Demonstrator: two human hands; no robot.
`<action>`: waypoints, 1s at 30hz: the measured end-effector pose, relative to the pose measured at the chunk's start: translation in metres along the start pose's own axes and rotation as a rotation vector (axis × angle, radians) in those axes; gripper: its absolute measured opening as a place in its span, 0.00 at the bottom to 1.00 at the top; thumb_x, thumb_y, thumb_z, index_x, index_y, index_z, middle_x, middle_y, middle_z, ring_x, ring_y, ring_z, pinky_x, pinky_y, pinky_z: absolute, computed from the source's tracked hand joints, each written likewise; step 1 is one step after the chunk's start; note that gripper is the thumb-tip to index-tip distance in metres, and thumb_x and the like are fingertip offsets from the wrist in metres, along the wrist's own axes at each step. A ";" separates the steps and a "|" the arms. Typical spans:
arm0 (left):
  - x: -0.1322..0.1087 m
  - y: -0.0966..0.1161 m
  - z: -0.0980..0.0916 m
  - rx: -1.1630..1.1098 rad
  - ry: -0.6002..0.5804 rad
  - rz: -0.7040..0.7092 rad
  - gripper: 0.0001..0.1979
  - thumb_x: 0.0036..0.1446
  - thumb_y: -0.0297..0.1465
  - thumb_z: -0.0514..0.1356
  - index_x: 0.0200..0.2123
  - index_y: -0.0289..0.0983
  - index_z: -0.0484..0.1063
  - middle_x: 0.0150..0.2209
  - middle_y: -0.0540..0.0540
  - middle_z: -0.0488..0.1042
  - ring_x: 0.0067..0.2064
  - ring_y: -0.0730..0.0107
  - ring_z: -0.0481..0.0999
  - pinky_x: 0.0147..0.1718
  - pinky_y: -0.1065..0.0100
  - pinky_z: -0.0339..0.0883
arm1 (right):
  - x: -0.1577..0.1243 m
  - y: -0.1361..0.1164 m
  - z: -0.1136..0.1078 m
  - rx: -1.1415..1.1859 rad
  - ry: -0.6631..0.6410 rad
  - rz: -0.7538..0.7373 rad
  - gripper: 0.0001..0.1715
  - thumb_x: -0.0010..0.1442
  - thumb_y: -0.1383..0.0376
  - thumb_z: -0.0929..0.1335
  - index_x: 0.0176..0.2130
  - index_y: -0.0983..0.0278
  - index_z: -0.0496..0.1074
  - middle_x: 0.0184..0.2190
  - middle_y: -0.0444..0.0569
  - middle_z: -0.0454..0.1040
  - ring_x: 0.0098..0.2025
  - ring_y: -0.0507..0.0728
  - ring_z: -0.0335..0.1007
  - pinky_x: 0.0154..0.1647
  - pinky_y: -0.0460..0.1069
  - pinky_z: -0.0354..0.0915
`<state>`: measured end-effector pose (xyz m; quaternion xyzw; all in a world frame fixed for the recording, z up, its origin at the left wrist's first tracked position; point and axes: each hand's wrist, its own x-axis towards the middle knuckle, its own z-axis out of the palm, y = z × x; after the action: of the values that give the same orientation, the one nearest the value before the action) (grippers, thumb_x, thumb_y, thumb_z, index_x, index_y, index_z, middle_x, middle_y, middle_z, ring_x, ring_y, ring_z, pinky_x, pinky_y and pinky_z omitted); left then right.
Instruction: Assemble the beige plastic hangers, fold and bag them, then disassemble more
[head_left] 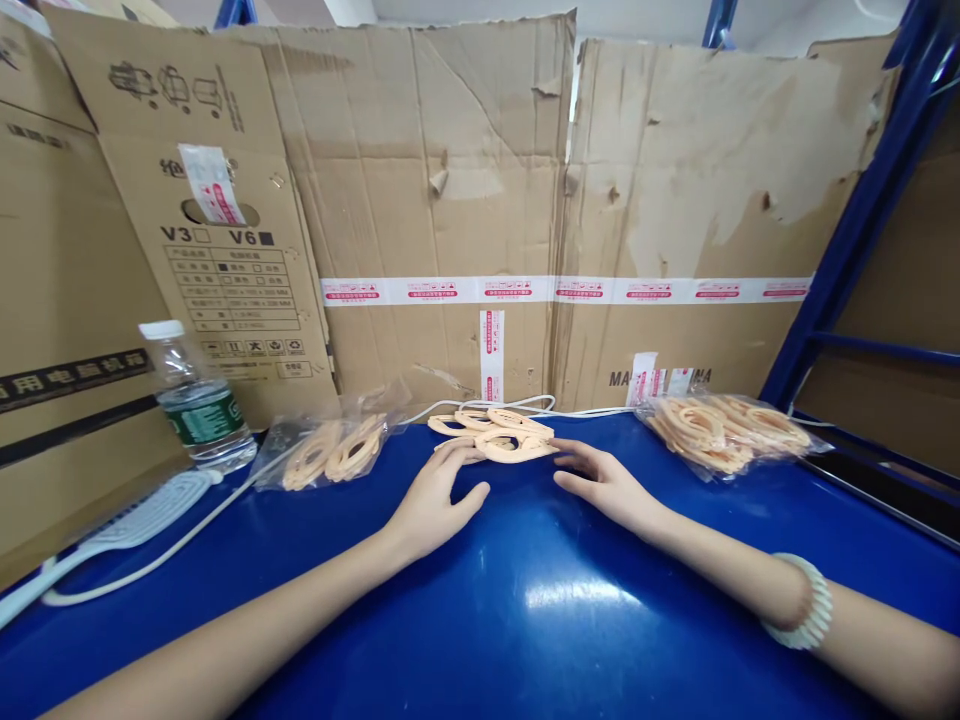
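Observation:
A small pile of peach-coloured flat oval rings lies on the blue table, a little beyond my hands. My left hand is at the pile's left end, thumb spread away and fingertips at the edge of the front rings. From the other side, my right hand has its fingertips close to the right tip of the front ring; whether they touch it I cannot tell. Both hands look open, with the thumbs apart from the fingers. The exact kind of these rings is unclear.
Clear bags of similar rings lie left and right. Further left are a water bottle, a pale hairbrush and a white cable. Cardboard sheets wall off the back; a blue metal post stands right.

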<state>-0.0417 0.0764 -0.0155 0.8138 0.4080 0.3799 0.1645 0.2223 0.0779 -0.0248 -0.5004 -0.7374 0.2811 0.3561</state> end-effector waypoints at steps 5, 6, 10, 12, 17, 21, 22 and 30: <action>-0.004 0.004 0.009 -0.281 0.113 -0.166 0.10 0.57 0.39 0.57 0.31 0.39 0.62 0.32 0.45 0.76 0.35 0.63 0.80 0.36 0.61 0.76 | -0.013 -0.015 0.007 0.299 -0.016 0.030 0.30 0.57 0.57 0.68 0.57 0.63 0.65 0.48 0.55 0.78 0.54 0.63 0.72 0.57 0.61 0.65; -0.004 0.004 0.010 -0.322 0.114 -0.192 0.12 0.56 0.40 0.58 0.29 0.39 0.60 0.28 0.47 0.75 0.31 0.64 0.80 0.33 0.63 0.75 | -0.014 -0.018 0.008 0.366 -0.013 0.034 0.30 0.56 0.58 0.69 0.56 0.63 0.67 0.49 0.55 0.77 0.54 0.64 0.72 0.58 0.61 0.65; -0.005 0.004 0.009 -0.434 0.119 -0.259 0.17 0.55 0.43 0.60 0.23 0.39 0.61 0.23 0.48 0.75 0.26 0.66 0.78 0.29 0.66 0.73 | -0.015 -0.021 0.012 0.519 0.031 0.031 0.28 0.52 0.58 0.73 0.52 0.61 0.71 0.56 0.56 0.72 0.55 0.64 0.71 0.57 0.61 0.66; -0.004 0.003 0.007 -0.472 0.128 -0.280 0.18 0.54 0.43 0.60 0.22 0.39 0.59 0.22 0.48 0.74 0.27 0.66 0.78 0.29 0.67 0.72 | -0.015 -0.021 0.013 0.576 0.052 0.019 0.26 0.51 0.58 0.74 0.50 0.61 0.73 0.58 0.55 0.70 0.54 0.64 0.72 0.57 0.61 0.66; -0.004 0.006 0.006 -0.545 0.089 -0.329 0.17 0.49 0.40 0.64 0.28 0.40 0.58 0.24 0.51 0.76 0.29 0.65 0.80 0.31 0.67 0.72 | -0.015 -0.019 0.013 0.675 0.101 -0.052 0.23 0.51 0.59 0.75 0.47 0.61 0.75 0.54 0.54 0.73 0.52 0.62 0.73 0.56 0.58 0.68; -0.004 0.014 0.006 -0.552 -0.044 -0.341 0.17 0.46 0.37 0.66 0.39 0.36 0.69 0.30 0.45 0.81 0.32 0.61 0.81 0.34 0.64 0.73 | -0.016 -0.023 0.013 0.699 0.118 -0.077 0.21 0.52 0.60 0.75 0.45 0.61 0.75 0.50 0.52 0.74 0.49 0.59 0.74 0.50 0.54 0.70; -0.005 0.016 0.007 -0.544 -0.069 -0.341 0.17 0.45 0.36 0.66 0.38 0.35 0.71 0.31 0.45 0.81 0.33 0.61 0.81 0.34 0.65 0.72 | -0.017 -0.024 0.013 0.696 0.105 -0.079 0.20 0.52 0.60 0.75 0.46 0.61 0.75 0.49 0.51 0.75 0.48 0.58 0.74 0.48 0.53 0.71; -0.006 0.015 0.006 -0.482 -0.068 -0.377 0.14 0.45 0.37 0.67 0.33 0.35 0.74 0.29 0.46 0.80 0.34 0.59 0.81 0.31 0.66 0.71 | -0.024 -0.033 0.010 0.542 0.087 -0.122 0.21 0.58 0.58 0.71 0.49 0.62 0.69 0.37 0.49 0.77 0.35 0.52 0.72 0.37 0.49 0.70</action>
<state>-0.0310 0.0626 -0.0137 0.6736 0.4442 0.4009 0.4339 0.2019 0.0437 -0.0108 -0.3531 -0.6482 0.4243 0.5246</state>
